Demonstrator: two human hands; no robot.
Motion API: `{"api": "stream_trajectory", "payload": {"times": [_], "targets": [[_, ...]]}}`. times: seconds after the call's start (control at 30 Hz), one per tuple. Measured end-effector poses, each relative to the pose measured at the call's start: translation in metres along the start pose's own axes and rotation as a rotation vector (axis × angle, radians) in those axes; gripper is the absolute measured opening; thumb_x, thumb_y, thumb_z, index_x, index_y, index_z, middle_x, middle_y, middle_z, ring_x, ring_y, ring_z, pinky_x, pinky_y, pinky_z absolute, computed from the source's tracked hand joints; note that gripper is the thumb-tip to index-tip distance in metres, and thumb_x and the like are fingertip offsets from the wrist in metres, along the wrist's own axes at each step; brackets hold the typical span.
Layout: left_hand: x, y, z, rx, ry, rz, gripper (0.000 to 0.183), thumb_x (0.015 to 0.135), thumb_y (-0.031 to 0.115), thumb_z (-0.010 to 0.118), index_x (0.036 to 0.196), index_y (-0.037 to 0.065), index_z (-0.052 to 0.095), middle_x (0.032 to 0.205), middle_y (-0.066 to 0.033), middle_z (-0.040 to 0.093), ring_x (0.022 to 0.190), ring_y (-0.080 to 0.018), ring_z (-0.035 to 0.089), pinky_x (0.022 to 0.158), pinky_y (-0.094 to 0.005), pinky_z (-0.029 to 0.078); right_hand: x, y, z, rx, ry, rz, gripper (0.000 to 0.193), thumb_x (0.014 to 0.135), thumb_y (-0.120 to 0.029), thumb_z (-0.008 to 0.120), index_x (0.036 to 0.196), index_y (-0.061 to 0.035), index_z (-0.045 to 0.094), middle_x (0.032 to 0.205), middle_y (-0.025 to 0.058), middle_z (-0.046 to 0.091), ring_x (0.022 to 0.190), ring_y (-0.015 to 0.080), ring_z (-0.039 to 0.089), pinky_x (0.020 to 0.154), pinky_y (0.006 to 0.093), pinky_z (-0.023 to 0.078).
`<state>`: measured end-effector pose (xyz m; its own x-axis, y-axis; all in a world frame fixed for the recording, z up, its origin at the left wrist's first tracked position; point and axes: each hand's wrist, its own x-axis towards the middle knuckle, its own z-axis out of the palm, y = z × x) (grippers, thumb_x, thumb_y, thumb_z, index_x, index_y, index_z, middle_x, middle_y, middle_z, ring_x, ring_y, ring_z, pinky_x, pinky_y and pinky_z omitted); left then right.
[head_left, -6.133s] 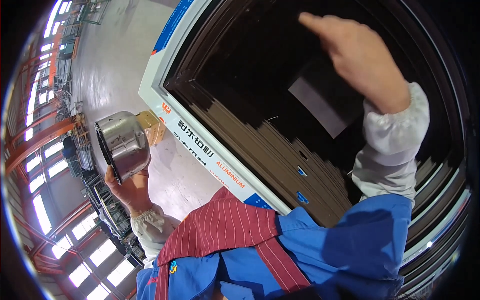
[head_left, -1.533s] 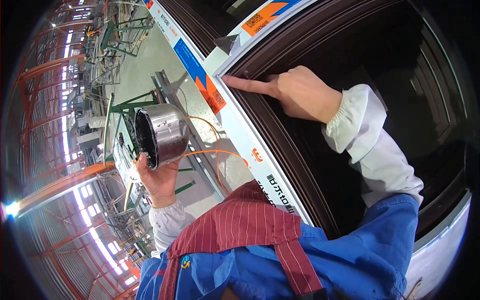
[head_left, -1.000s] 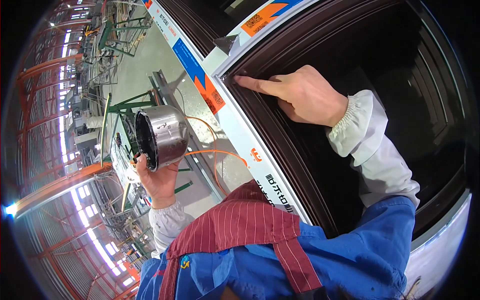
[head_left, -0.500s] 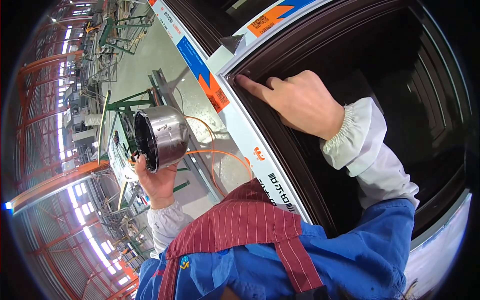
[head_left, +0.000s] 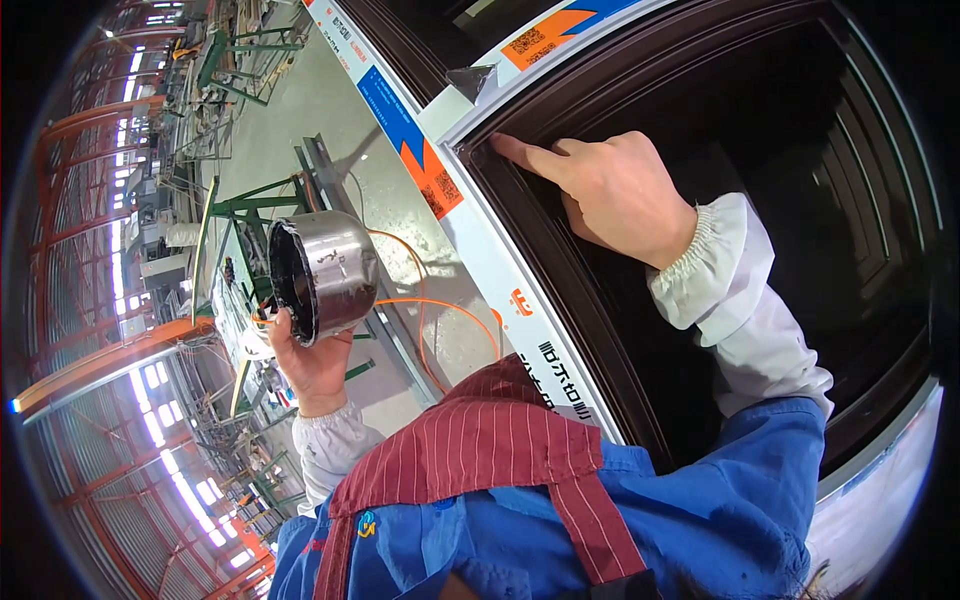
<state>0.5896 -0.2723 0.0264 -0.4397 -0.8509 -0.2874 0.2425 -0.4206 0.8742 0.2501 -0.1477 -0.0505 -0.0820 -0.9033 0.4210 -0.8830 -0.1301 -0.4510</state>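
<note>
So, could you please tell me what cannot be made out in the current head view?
In the head view:
Left grip: some fingers, hidden behind the metal pot.
Pot's inside: too dark to read.
Right grip: curled fingers, mostly hidden by its back.
White-wrapped frame: far end, cut off by the top edge.

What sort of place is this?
Probably a factory or workshop: there's an orange overhead beam, a green metal stand on the floor, and a large dark frame with white edging.
</note>
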Motion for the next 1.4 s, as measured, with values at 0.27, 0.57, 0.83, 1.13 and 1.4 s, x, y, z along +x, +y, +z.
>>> {"api": "stream_trajectory", "payload": {"times": [0.27, 0.57, 0.83, 1.13, 1.4], "targets": [[0.000, -0.001, -0.001, 0.003, 0.032, -0.001, 0.057, 0.082, 0.033, 0.063, 0.132, 0.010, 0.047, 0.127, -0.0101, 0.055, 0.115, -0.0290, 0.054, 0.094, -0.0504, 0.045, -0.004, 0.005, 0.000, 0.036, 0.036, -0.034, 0.061, 0.067, 0.000, 0.061, 0.126, -0.0139, 0.057, 0.066, 0.0050, 0.057, 0.051, 0.0230, 0.057, 0.046, 0.0323, 0.046], [0.002, -0.003, -0.001, 0.005, 0.026, -0.031, 0.060, 0.081, 0.035, 0.062, 0.133, 0.009, 0.046, 0.127, -0.0109, 0.055, 0.114, -0.0290, 0.055, 0.096, -0.0506, 0.043, 0.007, 0.002, 0.007, -0.246, -0.053, -0.162, 0.063, 0.074, -0.016, 0.064, 0.134, -0.0229, 0.048, 0.067, 0.0030, 0.052, 0.049, 0.0173, 0.056, 0.043, 0.0295, 0.044], [0.004, -0.006, -0.002, 0.019, 0.042, -0.033, 0.061, 0.080, 0.035, 0.063, 0.133, 0.010, 0.047, 0.127, -0.0094, 0.056, 0.114, -0.0276, 0.055, 0.095, -0.0487, 0.044, 0.003, 0.013, 0.003, -0.265, 0.017, -0.141, 0.064, 0.072, -0.009, 0.062, 0.133, -0.0258, 0.050, 0.065, 0.0032, 0.050, 0.049, 0.0185, 0.056, 0.043, 0.0300, 0.044], [0.003, -0.006, 0.002, 0.023, 0.035, -0.044, 0.062, 0.080, 0.035, 0.063, 0.133, 0.009, 0.046, 0.126, -0.0094, 0.057, 0.113, -0.0274, 0.055, 0.095, -0.0476, 0.044, 0.001, 0.015, 0.000, -0.030, 0.133, -0.069, 0.053, 0.068, 0.002, 0.058, 0.118, -0.0177, 0.062, 0.064, 0.0040, 0.048, 0.049, 0.0208, 0.054, 0.044, 0.0312, 0.044], [0.001, -0.007, 0.001, -0.001, 0.016, -0.049, 0.061, 0.081, 0.033, 0.062, 0.133, 0.008, 0.046, 0.126, -0.0104, 0.056, 0.114, -0.0275, 0.055, 0.095, -0.0479, 0.044, 0.003, 0.023, 0.002, 0.199, 0.255, 0.035, 0.037, 0.071, 0.007, 0.054, 0.101, -0.0084, 0.069, 0.074, 0.0090, 0.063, 0.055, 0.0238, 0.059, 0.051, 0.0281, 0.048]]}}
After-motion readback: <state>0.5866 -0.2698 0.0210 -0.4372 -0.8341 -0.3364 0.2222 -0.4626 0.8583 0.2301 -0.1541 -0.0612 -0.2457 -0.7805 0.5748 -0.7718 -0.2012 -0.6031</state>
